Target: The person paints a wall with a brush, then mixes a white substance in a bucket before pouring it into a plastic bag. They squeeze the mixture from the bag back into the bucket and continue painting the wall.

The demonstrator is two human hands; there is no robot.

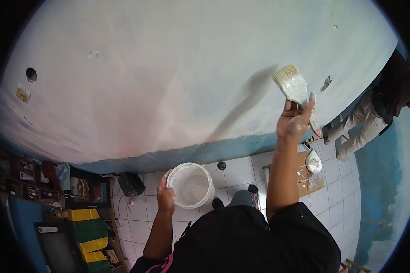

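Note:
My right hand (294, 122) is raised near the wall, its fingers round the handle of a wide paint brush (295, 86). Pale bristles point up and to the left, and white paint covers the metal band. Low at the left, my left hand (165, 192) grips the side of a white bucket (208, 191), whose inside is coated with whitish paint. The wall (177, 91) is painted whitish over pink and blue, with a blue strip along its bottom edge.
At the right another person (369, 116) in light trousers stands by the wall. A paint-spotted board (305, 179) with a white container (313, 162) lies on the tiled floor (237, 172). Shelves (34, 182), a black box (131, 184) and a screen (59, 248) are at the left.

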